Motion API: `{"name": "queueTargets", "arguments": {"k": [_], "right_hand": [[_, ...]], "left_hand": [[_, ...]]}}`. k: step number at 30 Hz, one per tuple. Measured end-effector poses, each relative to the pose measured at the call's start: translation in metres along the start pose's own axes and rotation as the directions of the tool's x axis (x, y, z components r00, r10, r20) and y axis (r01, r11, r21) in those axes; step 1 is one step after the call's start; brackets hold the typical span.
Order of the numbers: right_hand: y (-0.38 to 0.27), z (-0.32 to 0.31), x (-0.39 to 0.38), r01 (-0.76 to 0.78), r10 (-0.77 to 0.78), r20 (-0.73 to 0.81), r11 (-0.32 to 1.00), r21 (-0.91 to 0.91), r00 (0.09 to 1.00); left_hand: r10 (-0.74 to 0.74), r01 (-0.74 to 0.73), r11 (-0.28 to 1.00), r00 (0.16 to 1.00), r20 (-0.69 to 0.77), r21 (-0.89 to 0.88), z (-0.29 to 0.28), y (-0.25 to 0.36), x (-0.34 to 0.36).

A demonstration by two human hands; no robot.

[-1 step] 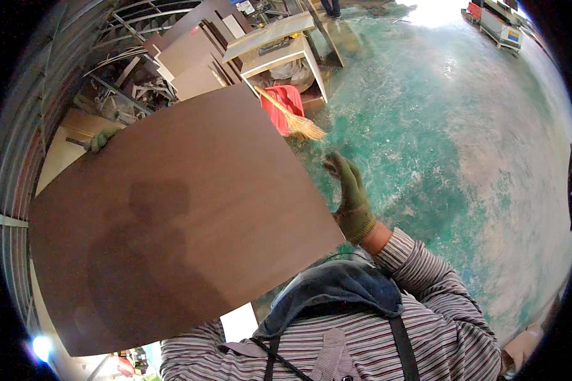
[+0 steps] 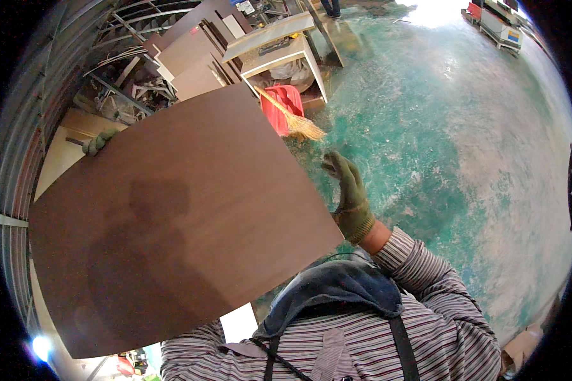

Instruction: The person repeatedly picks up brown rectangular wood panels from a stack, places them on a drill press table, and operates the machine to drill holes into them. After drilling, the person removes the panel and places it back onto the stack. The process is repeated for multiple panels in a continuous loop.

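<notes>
**Panel held by one edge**

A large dark-brown flat wooden panel [image 2: 171,222] is gripped at its far edge by the gloved left hand [image 2: 98,143], fingers curled over it. The right hand [image 2: 346,190] is held open just beside the near edge, apart. A tilt or slip is judged likely with support lacking there.

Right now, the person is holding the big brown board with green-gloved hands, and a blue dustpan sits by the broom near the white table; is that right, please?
Not quite: the head view shows the dustpan is red, not blue. The rest stands: the left hand grips the far edge of the brown board, the right hand in a green glove is at its right edge, and the broom lies by the white table.
</notes>
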State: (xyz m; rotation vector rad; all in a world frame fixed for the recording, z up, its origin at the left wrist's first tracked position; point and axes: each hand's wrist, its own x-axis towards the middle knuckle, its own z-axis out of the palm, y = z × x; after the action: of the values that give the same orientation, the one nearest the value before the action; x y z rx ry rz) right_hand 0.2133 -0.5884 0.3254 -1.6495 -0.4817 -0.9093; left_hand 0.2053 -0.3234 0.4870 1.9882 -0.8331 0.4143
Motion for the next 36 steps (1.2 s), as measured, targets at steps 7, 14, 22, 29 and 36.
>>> {"name": "queueTargets", "arguments": {"k": [7,14,22,29,36], "right_hand": [[0.001,0.009,0.022,0.03,-0.029,0.039,0.999,-0.026,0.999],[0.023,0.032,0.038,0.118,-0.12,0.024,0.99,0.074,0.992],[0.019,0.041,0.049,0.206,-0.197,0.239,0.978,-0.015,0.951],[0.08,0.067,0.019,0.186,-0.212,0.515,0.977,0.102,0.831],[0.155,0.119,0.029,-0.614,0.342,0.53,0.605,0.508,0.776]], "left_hand": [[-0.033,0.035,0.998,0.999,-0.029,0.057,-0.02,0.007,-0.019],[-0.103,0.107,0.994,0.989,-0.104,0.034,-0.045,0.001,-0.035],[-0.298,0.19,0.936,0.878,-0.376,-0.297,-0.08,-0.053,-0.039],[-0.56,-0.016,0.67,0.645,-0.52,-0.742,-0.103,-0.179,-0.024],[-0.77,-0.245,0.319,0.495,-0.401,-0.915,-0.092,-0.308,-0.023]]}}
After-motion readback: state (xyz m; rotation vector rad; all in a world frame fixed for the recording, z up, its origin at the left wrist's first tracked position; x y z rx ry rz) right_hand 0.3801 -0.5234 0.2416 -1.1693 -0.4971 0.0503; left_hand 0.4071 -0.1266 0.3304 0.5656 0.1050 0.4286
